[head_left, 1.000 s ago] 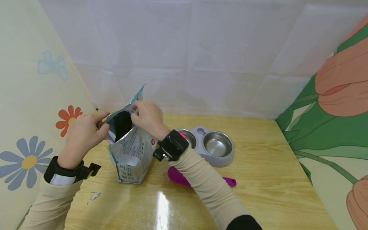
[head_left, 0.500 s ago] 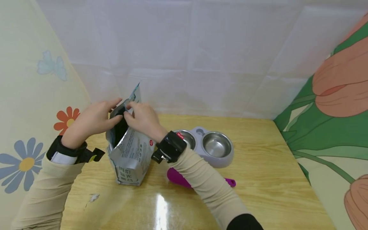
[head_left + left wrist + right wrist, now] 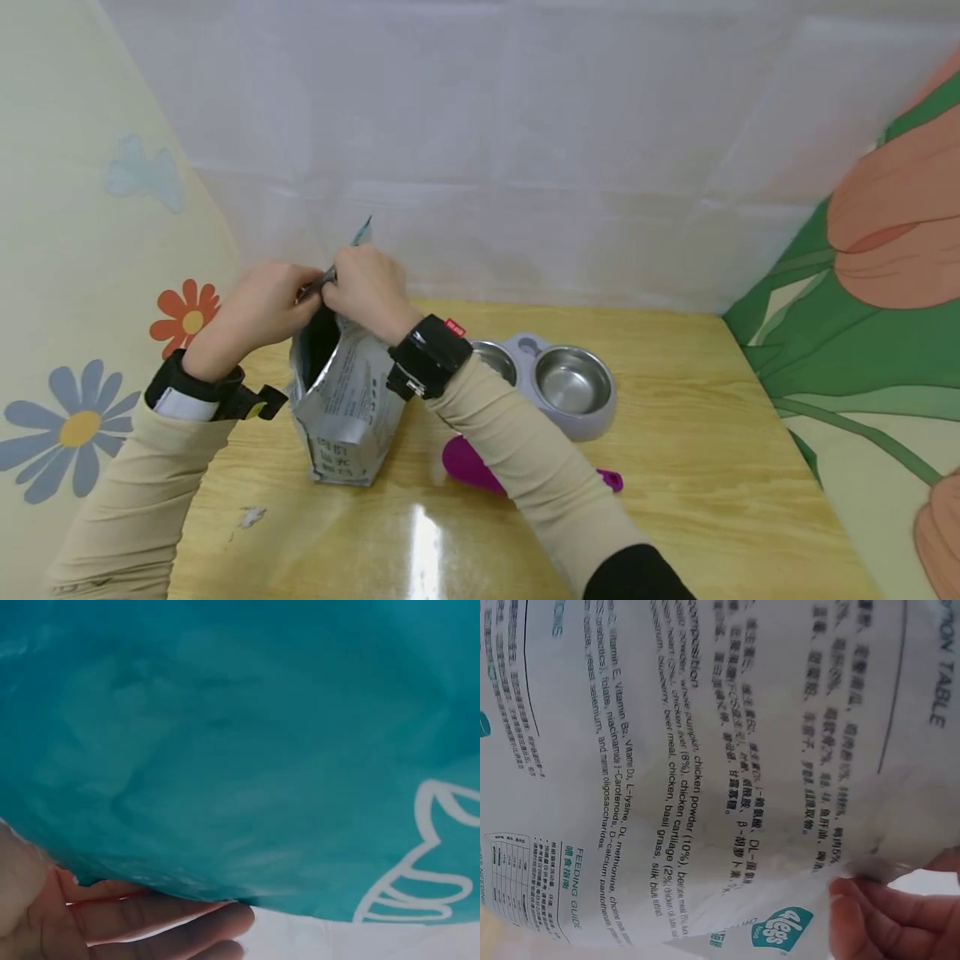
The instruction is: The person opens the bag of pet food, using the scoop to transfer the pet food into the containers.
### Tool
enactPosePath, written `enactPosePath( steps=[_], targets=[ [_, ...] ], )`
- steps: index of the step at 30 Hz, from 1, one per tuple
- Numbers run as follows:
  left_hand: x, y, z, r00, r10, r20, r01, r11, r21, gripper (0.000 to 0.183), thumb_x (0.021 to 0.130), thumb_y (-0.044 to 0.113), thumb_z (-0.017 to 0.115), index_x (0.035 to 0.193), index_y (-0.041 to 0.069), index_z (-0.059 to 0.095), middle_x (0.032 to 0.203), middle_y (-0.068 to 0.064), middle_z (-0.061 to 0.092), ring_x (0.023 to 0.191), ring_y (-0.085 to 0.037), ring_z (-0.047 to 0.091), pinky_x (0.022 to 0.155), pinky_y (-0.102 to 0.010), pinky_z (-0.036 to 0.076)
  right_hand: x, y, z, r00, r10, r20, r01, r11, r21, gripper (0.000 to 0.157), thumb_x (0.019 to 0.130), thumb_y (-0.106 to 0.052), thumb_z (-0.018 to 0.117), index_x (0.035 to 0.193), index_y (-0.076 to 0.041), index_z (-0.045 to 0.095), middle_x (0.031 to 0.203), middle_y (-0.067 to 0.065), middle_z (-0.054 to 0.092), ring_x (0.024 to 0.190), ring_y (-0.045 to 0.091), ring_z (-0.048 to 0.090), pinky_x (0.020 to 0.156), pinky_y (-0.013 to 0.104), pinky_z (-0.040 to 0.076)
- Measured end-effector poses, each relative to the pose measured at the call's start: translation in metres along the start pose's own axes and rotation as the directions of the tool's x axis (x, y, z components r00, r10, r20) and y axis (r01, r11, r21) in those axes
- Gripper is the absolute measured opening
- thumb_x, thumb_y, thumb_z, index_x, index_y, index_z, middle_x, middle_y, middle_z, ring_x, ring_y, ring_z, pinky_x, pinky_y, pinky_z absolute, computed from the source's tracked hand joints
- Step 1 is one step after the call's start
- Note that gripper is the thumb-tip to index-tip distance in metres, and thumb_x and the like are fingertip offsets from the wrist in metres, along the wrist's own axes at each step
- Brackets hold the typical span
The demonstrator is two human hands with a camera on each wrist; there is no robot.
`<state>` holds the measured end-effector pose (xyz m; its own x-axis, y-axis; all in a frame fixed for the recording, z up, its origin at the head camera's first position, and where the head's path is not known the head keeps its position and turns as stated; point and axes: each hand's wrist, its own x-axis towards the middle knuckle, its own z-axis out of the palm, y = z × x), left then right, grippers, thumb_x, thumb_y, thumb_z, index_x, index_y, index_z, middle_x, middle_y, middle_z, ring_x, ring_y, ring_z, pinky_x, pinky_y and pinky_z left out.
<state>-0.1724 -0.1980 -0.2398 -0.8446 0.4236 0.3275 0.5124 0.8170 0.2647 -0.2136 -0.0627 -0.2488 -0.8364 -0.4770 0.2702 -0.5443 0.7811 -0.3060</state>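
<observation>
A silver and teal pet food bag stands upright on the left of the table, its dark mouth partly gaping toward the near side. At the far part of its rim, my left hand pinches the edge between thumb and fingers. Right beside it, my right hand pinches the rim too. The left wrist view is filled by the bag's teal face, with fingers along its edge. Printed feeding text covers the pale side in the right wrist view. What lies inside the bag is hidden.
A lavender double feeder with two steel bowls stands right of the bag. A magenta scoop lies in front of it, partly under the right sleeve. White sheeting hangs behind the wooden table.
My left hand has moved right along the rim to meet the right hand. The far part of the bag's mouth has drawn together. Feeder and scoop stay in place.
</observation>
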Motion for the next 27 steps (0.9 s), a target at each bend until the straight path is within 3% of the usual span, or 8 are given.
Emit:
enactPosePath(
  steps=[10, 15, 27],
  targets=[
    [-0.0014, 0.0005, 0.0019, 1.0, -0.012, -0.021, 0.012, 1.0, 0.0, 0.03, 0.085, 0.0, 0.046, 0.059, 0.01, 0.039, 0.051, 0.001, 0.025, 0.043, -0.013, 0.025, 0.046, -0.027, 0.023, -0.0033, -0.0012, 0.0028, 0.997, -0.032, -0.07, 0.029, 0.998, -0.054, 0.032, 0.084, -0.016, 0.052, 0.056, -0.015, 0.037, 0.053, -0.004, 0.035, 0.047, 0.01, 0.037, 0.041, 0.021, 0.028],
    [-0.0033, 0.0004, 0.0027, 0.999, -0.013, -0.043, 0.013, 1.0, 0.01, 0.031, 0.085, 0.0, 0.046, 0.057, 0.011, 0.037, 0.051, 0.001, 0.023, 0.043, -0.012, 0.022, 0.045, -0.027, 0.021, -0.005, 0.0002, 0.0038, 0.994, -0.048, -0.094, 0.042, 0.996, -0.073, 0.033, 0.088, -0.017, 0.05, 0.057, -0.015, 0.038, 0.052, -0.004, 0.035, 0.046, 0.009, 0.036, 0.041, 0.02, 0.026],
    [-0.0013, 0.0067, 0.0098, 0.982, -0.055, -0.182, 0.071, 0.994, 0.085, 0.029, 0.079, 0.001, 0.047, 0.053, 0.009, 0.038, 0.05, 0.0, 0.027, 0.043, -0.019, 0.031, 0.044, -0.03, 0.024, -0.0064, 0.0052, 0.0066, 0.982, -0.077, -0.173, 0.057, 0.991, -0.12, 0.038, 0.086, -0.023, 0.053, 0.054, -0.017, 0.034, 0.05, -0.006, 0.03, 0.045, 0.008, 0.031, 0.042, 0.02, 0.022]
  ],
)
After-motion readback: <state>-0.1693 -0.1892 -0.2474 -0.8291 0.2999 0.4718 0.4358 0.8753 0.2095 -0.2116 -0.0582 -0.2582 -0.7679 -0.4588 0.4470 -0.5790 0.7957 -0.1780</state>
